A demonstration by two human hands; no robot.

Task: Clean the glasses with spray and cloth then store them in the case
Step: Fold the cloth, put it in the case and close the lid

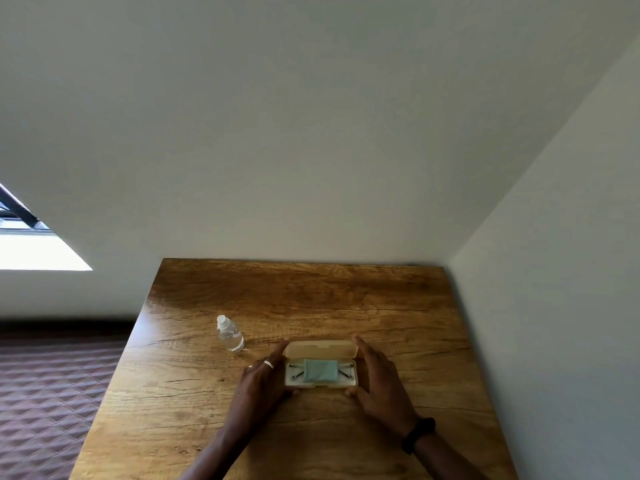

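Note:
A cream glasses case lies open on the wooden table, its lid tipped back away from me. Inside it, a folded pale teal cloth covers the middle of the glasses; only thin dark frame parts show at both ends. My left hand, with rings on two fingers, lies along the case's left end, fingertips at the lid corner and thumb at the front corner. My right hand mirrors it at the right end, fingers straight. A small clear spray bottle with a white cap stands to the left of the case.
The table stands in a corner, with a white wall along its right edge and another behind it. A dark quilted surface lies below the table's left edge. A bright window is at the far left.

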